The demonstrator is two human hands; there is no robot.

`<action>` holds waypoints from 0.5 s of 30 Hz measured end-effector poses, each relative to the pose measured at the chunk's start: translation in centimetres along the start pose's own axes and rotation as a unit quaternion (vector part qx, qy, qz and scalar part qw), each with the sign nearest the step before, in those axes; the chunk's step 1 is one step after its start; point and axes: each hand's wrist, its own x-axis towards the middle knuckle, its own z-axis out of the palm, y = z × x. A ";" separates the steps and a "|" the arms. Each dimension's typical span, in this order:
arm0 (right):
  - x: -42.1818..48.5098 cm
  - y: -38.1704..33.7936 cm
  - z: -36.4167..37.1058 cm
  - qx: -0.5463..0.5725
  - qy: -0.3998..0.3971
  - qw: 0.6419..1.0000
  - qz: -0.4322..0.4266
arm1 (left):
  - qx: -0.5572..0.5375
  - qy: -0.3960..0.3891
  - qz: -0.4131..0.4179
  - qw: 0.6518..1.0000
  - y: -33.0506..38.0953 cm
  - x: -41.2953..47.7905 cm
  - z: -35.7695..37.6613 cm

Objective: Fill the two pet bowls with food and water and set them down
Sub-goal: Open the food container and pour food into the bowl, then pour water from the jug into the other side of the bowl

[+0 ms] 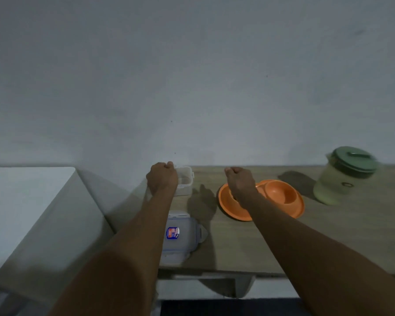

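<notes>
Two hands over the table, both clenched

Obs: my left hand [162, 177] has its fingers curled on the rim of the clear rectangular plastic container [185, 179], at the back of the wooden table [237, 242]. My right hand [238, 182] hovers above the orange plastic double pet bowl [281, 195], fingers bunched against the thumb; I cannot tell whether they pinch anything. The clear snap-lock lid [180, 236] lies nearer me. The green-lidded pale jug [342, 179] stands right of the bowl.
</notes>
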 end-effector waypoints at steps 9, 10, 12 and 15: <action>0.4 0.2 -13.0 0.017 0.125 0.992 0.003 | -0.062 -0.101 0.075 0.990 9.0 -6.7 5.5; 0.4 0.4 -14.5 0.013 0.145 0.989 0.002 | -0.067 -0.112 0.082 0.988 10.0 -7.5 6.3; 0.5 1.1 -17.7 0.006 0.184 0.983 0.012 | -0.075 -0.138 0.096 0.983 12.1 -9.6 8.0; 1.1 2.4 -21.9 0.018 0.222 0.974 0.041 | -0.079 -0.167 0.111 0.977 14.9 -12.7 10.8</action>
